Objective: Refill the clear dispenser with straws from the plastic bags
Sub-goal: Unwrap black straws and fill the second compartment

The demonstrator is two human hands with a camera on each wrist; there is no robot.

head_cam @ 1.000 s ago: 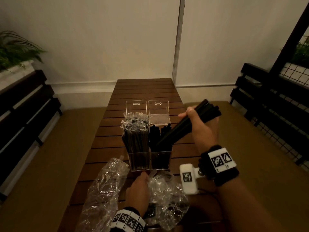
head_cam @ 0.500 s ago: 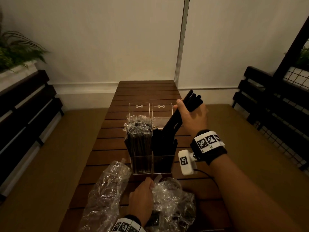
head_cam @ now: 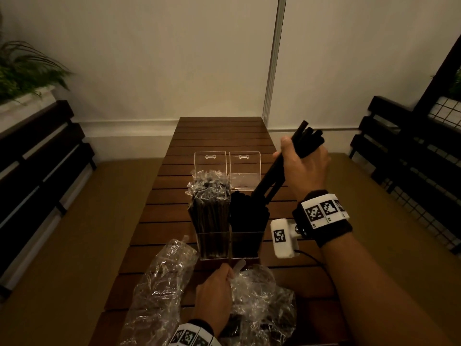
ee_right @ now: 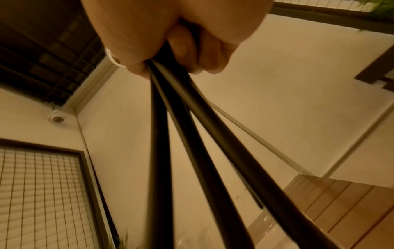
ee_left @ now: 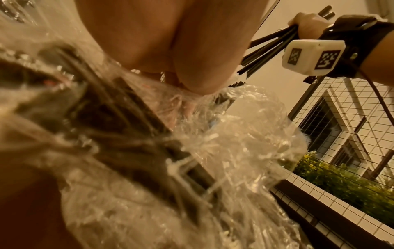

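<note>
A clear two-compartment dispenser (head_cam: pixel 245 250) stands mid-table with both lids tipped back. Its left compartment holds wrapped straws (head_cam: pixel 209 196); the right one holds bare black straws (head_cam: pixel 247 213). My right hand (head_cam: pixel 301 163) grips a bundle of black straws (head_cam: pixel 270 176) (ee_right: pixel 192 151), slanted down with the lower ends at the right compartment's top. My left hand (head_cam: pixel 214 293) pinches the mouth of a crinkled plastic bag (head_cam: pixel 259 298) (ee_left: pixel 234 151) lying in front of the dispenser; dark straws show inside it in the left wrist view.
A second crumpled plastic bag (head_cam: pixel 162 283) lies at the near left of the slatted wooden table (head_cam: pixel 219 136). Dark slatted benches (head_cam: pixel 37 176) flank both sides, with a wire fence (head_cam: pixel 424 196) on the right and a planter (head_cam: pixel 22 78) at far left.
My right hand has swung the straw bundle from a low slant to a steeper one and brought it in over the dispenser's right compartment. The left hand has stayed on the bag.
</note>
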